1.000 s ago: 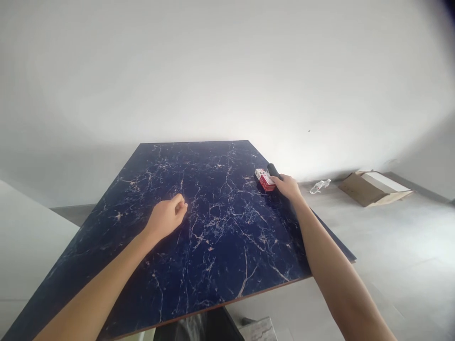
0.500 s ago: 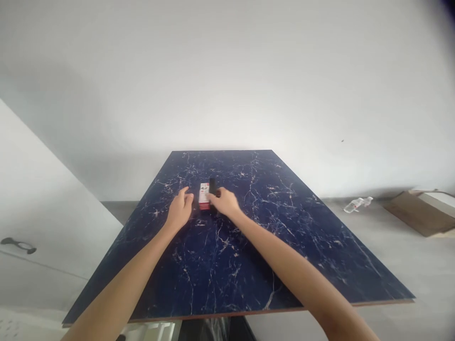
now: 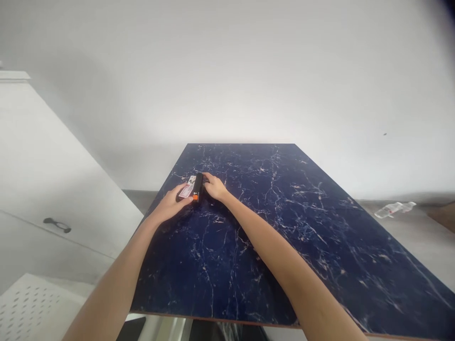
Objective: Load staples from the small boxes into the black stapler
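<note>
A small white-and-red printed pack lies toward the left side of the dark blue marbled table. Against its right side is a long black block-shaped object with an orange near end. My left hand grips the pair from the left, its fingers along the pack and its thumb at the orange end. From the right, my right hand holds the black object, with its index finger near the far end. The fingers partly cover both items, and what kind of thing each one is cannot be read.
A white cabinet with a dark handle stands on the left, close to the table. On the floor to the right lie a clear plastic bottle and part of a cardboard box. A pale wall rises behind the table.
My left hand has come from beside the pack to grip it. Pack and black object now lie tilted, with the orange end showing. The view has swung left.
</note>
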Motion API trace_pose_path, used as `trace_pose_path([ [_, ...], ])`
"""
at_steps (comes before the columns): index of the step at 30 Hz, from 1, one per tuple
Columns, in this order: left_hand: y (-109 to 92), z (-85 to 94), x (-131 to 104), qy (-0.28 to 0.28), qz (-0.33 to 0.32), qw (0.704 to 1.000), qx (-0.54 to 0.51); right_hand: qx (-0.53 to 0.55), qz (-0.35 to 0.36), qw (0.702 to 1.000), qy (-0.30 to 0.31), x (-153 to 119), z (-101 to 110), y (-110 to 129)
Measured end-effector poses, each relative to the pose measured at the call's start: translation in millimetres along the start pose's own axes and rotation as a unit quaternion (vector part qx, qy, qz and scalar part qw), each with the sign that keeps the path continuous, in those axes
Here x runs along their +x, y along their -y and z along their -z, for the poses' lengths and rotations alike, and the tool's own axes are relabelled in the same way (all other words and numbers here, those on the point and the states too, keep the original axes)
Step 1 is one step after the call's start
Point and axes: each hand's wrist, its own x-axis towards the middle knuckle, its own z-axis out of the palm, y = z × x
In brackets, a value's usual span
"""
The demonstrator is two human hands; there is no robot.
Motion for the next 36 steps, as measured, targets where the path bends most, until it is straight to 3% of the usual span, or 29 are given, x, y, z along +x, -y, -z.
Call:
trace_pose_path([
  [7, -13, -6.8, 0, -0.015, 0.017, 1.000, -0.015, 0.019, 0.034, 0.999, 0.036, 14, -4, -14],
  [13, -14, -5.7, -1, 0.001, 0.040, 0.999, -0.021, 0.079, -0.014, 0.997, 0.012, 29, -2, -29],
  [19, -11, -13.4, -4, -0.035, 0.012, 0.998, 0.047, 0.094, -0.042, 0.995, 0.017, 49, 0, -41],
  [26, -7, -15.4, -1, -0.105, -0.052, 0.990, 0.083, 0.024, -0.038, 0.999, -0.008, 46, 13, -45],
  [31, -1, -12.6, 0, -0.145, -0.066, 0.982, 0.099, -0.032, 0.052, 0.998, 0.002, 28, 31, -44],
  [36, 1, -15.6, 0, -0.154, -0.077, 0.979, 0.105, -0.149, 0.187, 0.971, 0.024, 11, 30, -47],
])
